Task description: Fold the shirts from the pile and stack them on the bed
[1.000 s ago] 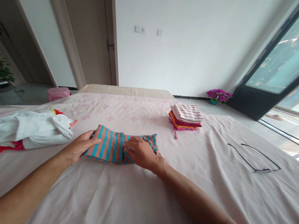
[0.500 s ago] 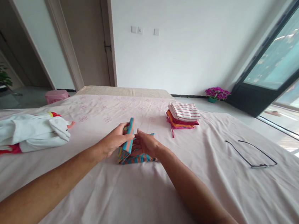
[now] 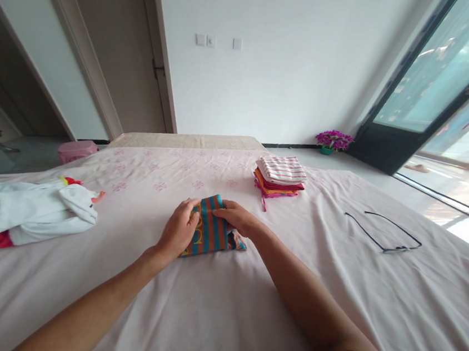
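A striped teal and orange-brown garment (image 3: 210, 231) with yellow lettering lies folded into a small packet on the bedsheet. My left hand (image 3: 181, 223) grips its left edge, thumb on top. On the opposite side, my right hand (image 3: 236, 217) holds the upper right edge, its thumb lying over the stripes and its other fingers hidden behind. A loose bit of the cloth pokes out below my right hand. Farther back to the right sits a stack of folded clothes (image 3: 280, 172), with a red-striped white piece on top.
White clothing (image 3: 38, 208) with red cloth under it lies in a heap at the left. Eyeglasses (image 3: 400, 249) rest unfolded on the pale pink sheet (image 3: 219, 319) at the right. A pink stool (image 3: 77, 152) and a pot of purple flowers (image 3: 334, 140) stand beyond the bed.
The garment's raised left part has been folded over to the right and now lies flat, showing the lettering. My left hand has come down with it; my right hand has moved onto the fold.
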### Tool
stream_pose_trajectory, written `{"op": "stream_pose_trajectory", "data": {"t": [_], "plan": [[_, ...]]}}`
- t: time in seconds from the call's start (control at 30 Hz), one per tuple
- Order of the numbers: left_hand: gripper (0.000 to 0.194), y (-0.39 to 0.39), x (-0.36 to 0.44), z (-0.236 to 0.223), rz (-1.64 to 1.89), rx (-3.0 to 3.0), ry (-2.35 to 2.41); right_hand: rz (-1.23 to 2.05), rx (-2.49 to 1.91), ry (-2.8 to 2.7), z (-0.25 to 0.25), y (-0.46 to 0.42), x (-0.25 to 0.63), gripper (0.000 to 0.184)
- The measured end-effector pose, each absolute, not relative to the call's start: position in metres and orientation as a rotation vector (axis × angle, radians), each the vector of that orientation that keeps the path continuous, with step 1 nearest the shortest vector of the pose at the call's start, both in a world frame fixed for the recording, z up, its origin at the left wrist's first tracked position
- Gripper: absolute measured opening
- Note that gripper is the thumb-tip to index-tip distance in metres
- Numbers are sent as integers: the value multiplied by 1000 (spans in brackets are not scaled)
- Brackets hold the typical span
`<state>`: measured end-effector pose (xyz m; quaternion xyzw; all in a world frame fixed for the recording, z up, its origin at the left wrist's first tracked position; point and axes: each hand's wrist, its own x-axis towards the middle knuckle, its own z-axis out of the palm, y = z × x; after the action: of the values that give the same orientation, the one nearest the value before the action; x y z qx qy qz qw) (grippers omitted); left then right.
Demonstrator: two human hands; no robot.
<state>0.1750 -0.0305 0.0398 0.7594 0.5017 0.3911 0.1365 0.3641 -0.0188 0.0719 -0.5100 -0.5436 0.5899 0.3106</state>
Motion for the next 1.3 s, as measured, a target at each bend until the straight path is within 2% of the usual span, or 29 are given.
{"op": "stream_pose_trajectory", "data": {"t": [0.27,0.37,0.47,0.57,0.7,0.87,0.97,1.07,1.17,1.3], "plan": [[57,-35,208,25,687,2661,1569,1349,-1458,-1751,74,-7,387,27],[56,-36,219,24,571,2732,1663,1033,-1708,-1934,73,-5,393,39],[55,-38,227,20,527,2761,1709,544,-1901,-2100,76,-9,395,51],[54,-38,230,15,574,2754,1686,204,-1967,-2216,76,-14,390,43],[50,-32,225,13,669,2649,1522,258,-2038,-2380,65,-16,385,30],[40,-27,188,23,1096,2197,1255,249,-2069,-2392,64,-15,387,31],[34,-36,155,28,1295,2059,1307,85,-2053,-2331,77,-18,388,33],[26,-53,132,29,1263,2163,1336,59,-1819,-2414,95,-23,388,29],[18,-73,129,29,1183,2365,1311,305,-1479,-2663,104,-31,383,27],[27,-88,146,26,1061,2578,1302,407,-1229,-2835,96,-44,370,40]]}}
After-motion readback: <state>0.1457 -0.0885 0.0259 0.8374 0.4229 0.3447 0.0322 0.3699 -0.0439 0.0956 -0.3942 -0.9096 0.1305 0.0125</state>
